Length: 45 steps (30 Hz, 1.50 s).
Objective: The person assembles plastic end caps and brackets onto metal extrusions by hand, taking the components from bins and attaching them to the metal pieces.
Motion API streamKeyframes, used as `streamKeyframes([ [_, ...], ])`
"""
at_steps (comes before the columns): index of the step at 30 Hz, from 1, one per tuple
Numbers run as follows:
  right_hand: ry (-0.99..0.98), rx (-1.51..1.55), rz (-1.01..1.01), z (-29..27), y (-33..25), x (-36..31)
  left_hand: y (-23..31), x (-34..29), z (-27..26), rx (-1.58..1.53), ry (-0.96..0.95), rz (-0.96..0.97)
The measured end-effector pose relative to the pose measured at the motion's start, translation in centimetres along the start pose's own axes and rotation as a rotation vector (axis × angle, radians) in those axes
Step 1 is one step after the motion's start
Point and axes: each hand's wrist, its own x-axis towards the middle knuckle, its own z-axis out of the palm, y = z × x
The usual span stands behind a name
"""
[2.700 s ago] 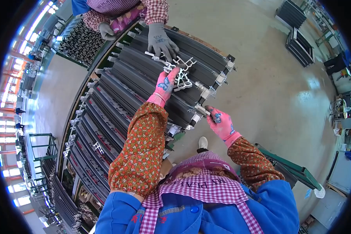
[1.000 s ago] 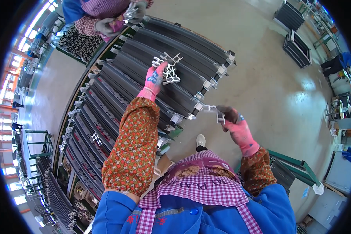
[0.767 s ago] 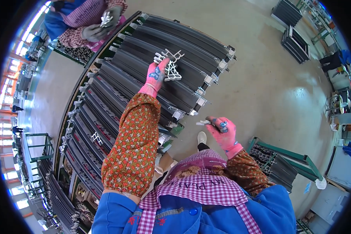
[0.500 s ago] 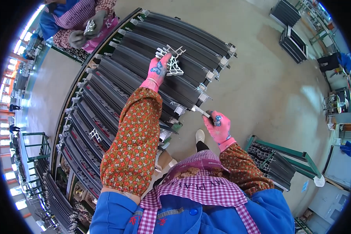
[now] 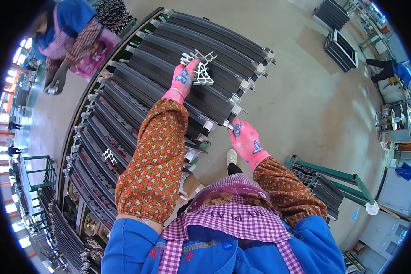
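Note:
My left hand (image 5: pixel 183 78), in a pink glove, is closed around several silver metal corner pieces (image 5: pixel 204 73). They sit over long black frame profiles (image 5: pixel 169 57) laid side by side on a rack. My right hand (image 5: pixel 246 140), also pink-gloved, is closed at the near right end of one profile. Its fingers grip a small silver metal piece (image 5: pixel 228 124), mostly hidden by the glove, which meets the profile's end. Silver corner pieces (image 5: pixel 246 85) stick out of the other profile ends. Another loose corner piece (image 5: pixel 108 155) lies on the profiles to the left.
A co-worker (image 5: pixel 71 41) in a checked apron stands beyond the rack at upper left. A green-framed rack (image 5: pixel 347 176) with more profiles is at lower right. Dark frames (image 5: pixel 340 50) rest on the floor at upper right. My shoe (image 5: pixel 232 157) shows below my right hand.
My right hand has moved up and left, closer to the profile's end, so less of the silver piece shows. The co-worker has shifted left. My left hand has barely moved.

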Motion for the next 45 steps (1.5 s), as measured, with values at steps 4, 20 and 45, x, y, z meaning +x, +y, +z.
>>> streamKeyframes([
  [4, 0.194, 0.112, -0.087, 0.8, -1.1, -0.6, -0.1, 0.3, -1.2, -0.006, -0.028, 0.029],
  [20, 0.279, 0.817, 0.117, -4.0, -9.0, 1.5, 6.8, -13.2, -5.0, -0.238, -0.449, -0.367],
  [45, 0.131, -0.093, -0.275, 4.4, -7.0, -4.2, 2.9, -10.0, -8.9, -0.24, -0.218, -0.425],
])
